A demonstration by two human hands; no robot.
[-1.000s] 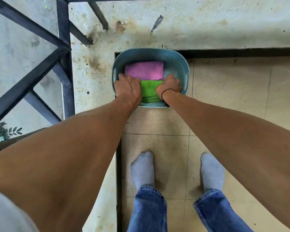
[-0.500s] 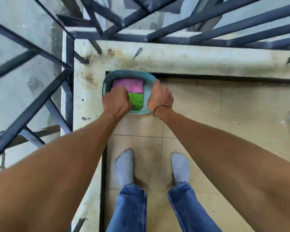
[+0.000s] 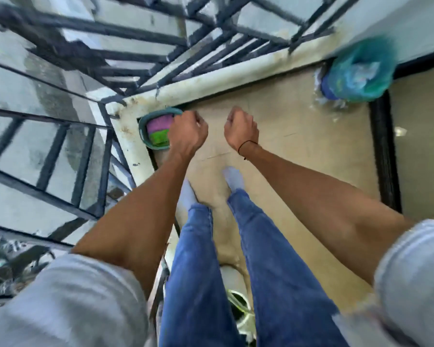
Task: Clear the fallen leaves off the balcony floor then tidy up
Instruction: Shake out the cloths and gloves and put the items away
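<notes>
A teal basket [image 3: 143, 125] sits in the balcony's far left corner with a folded pink cloth [image 3: 158, 123] and a green cloth [image 3: 159, 138] inside. My left hand [image 3: 189, 132] hangs above the basket's right side with fingers curled, holding nothing. My right hand [image 3: 241, 127] is out over the tiled floor [image 3: 298, 136] to the right, also curled and empty. Neither hand touches the basket. No leaves show on the floor.
A bin lined with a green bag [image 3: 358, 71] stands at the far right corner. Dark metal railing [image 3: 90, 156] runs along the left and far sides above a pale concrete ledge [image 3: 128, 141]. A dark door frame [image 3: 383, 156] borders the right. My socked feet stand mid-floor.
Both hands have let go of the basket and lifted away from it. The view has risen and swung right, bringing the bin into sight.
</notes>
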